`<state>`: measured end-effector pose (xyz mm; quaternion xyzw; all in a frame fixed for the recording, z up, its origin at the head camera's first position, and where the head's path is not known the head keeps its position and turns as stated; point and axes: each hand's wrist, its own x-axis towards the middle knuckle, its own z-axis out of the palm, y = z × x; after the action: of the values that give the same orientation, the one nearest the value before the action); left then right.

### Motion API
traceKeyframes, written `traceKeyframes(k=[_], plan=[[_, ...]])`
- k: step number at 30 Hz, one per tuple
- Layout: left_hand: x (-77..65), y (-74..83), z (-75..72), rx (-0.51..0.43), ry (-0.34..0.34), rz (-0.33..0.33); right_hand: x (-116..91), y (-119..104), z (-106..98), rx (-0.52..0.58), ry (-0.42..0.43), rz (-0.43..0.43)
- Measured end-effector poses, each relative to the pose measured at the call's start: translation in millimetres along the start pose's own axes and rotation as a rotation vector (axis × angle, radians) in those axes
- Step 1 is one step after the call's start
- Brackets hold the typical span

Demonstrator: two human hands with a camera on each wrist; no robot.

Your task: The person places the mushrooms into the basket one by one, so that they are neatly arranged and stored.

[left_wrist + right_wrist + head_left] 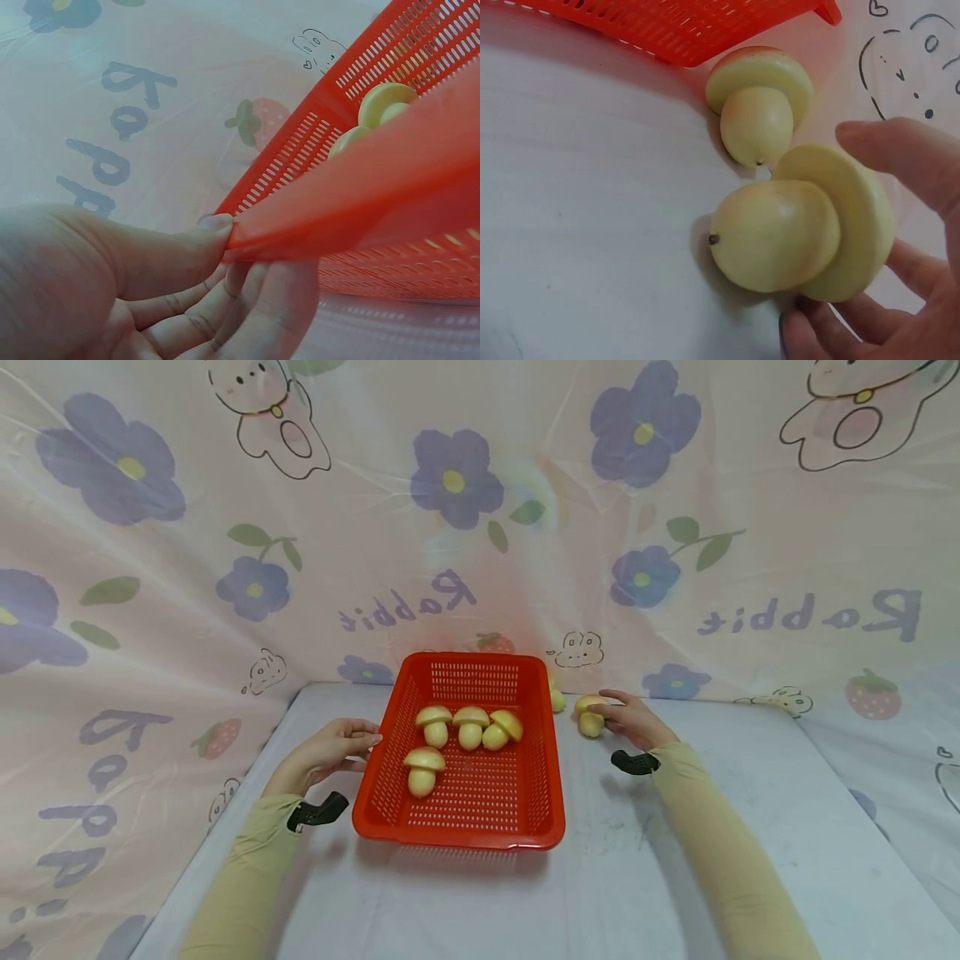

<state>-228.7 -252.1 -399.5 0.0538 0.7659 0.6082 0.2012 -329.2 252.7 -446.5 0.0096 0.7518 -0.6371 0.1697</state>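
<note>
My left hand (333, 753) is at the left side of a red perforated plastic basket (459, 841). In the left wrist view, its thumb and fingers pinch the basket's rim (330, 225). Four toy-like mushrooms with pale stems, among them one mushroom (423, 772) set nearer the front, lie inside. Right of the basket, my right hand (633, 720) reaches around a yellowish mushroom (780, 236) on the table. Its thumb is by the cap's upper edge and its fingers spread below and behind the cap. Beside this one lies another mushroom (757, 124), close to the basket wall.
The white table (637, 877) meets a patterned curtain (525, 568) at the back and left. Black wrist mounts (318, 812) stick out from both sleeves. A shadow lies beneath the basket's front edge.
</note>
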Motion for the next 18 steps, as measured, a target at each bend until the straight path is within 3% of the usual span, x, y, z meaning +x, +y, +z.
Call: traceKeyframes(k=[18], plan=[[-0.8, 1.5, 1.2, -0.008, 0.001, -0.005, 3.5, 1.3, -0.4, -0.034, 0.010, -0.012]])
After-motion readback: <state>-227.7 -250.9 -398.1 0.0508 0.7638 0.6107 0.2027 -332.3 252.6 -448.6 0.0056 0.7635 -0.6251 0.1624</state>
